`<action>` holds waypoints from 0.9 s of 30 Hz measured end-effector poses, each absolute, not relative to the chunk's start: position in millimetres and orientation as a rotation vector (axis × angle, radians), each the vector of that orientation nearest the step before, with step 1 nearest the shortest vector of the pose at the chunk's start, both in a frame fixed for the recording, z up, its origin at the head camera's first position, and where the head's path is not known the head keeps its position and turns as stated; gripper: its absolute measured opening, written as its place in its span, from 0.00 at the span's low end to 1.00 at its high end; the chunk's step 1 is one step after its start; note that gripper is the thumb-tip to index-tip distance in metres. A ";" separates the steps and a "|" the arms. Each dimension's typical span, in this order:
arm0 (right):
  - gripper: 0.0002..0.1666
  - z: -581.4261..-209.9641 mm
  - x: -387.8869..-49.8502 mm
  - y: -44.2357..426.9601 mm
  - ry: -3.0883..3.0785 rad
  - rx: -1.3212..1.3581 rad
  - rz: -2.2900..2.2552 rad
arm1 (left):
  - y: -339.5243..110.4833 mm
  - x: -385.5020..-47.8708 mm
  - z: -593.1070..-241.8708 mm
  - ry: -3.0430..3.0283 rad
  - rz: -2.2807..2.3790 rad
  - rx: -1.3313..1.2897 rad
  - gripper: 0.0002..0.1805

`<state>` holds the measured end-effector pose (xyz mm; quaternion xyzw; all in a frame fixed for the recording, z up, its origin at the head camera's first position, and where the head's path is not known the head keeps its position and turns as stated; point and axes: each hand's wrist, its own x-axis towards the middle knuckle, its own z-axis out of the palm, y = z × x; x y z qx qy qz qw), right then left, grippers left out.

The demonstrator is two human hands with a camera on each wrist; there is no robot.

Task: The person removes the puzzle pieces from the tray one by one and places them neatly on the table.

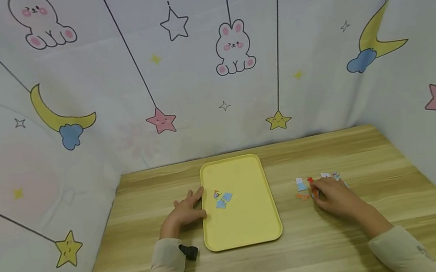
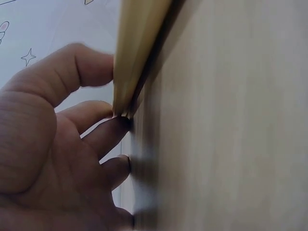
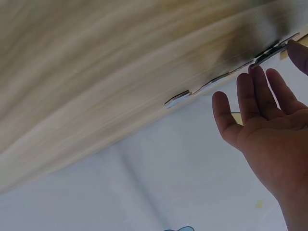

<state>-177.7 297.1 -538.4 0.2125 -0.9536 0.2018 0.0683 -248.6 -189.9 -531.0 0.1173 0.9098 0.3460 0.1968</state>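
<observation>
Along the left edge of the yellow tray point(image 1: 244, 240) lies my left hand point(image 1: 182, 214), thumb and fingertips touching the rim. The left wrist view shows the left hand point(image 2: 62, 139) with relaxed, spread fingers at the side of the tray point(image 2: 132, 43). Small blue cut pieces point(image 1: 228, 196) lie in the tray's left half. Over several colored pieces on the table, my right hand point(image 1: 338, 198) pinches a thin flat piece point(image 3: 269, 54) between thumb and fingertips. The right hand point(image 3: 274, 130) partly hides that piece's picture in the head view.
Around the right hand lie a white and blue piece point(image 1: 300, 185), an orange piece point(image 1: 303, 197), a red one point(image 1: 310, 179) and a white one point(image 1: 324, 175). Behind the wooden table point(image 1: 244, 270) hangs a white printed cloth point(image 1: 202, 78), which also covers both sides.
</observation>
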 end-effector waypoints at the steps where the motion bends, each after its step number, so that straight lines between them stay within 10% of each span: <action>1: 0.19 -538.7 -177.7 297.4 -2.864 0.643 0.608 | -189.8 -248.8 -531.4 2.547 0.970 0.328 0.56; 27: 0.23 -534.6 -194.3 258.2 -2.818 0.687 0.821 | -193.1 -248.3 -532.8 2.549 0.950 0.367 0.55</action>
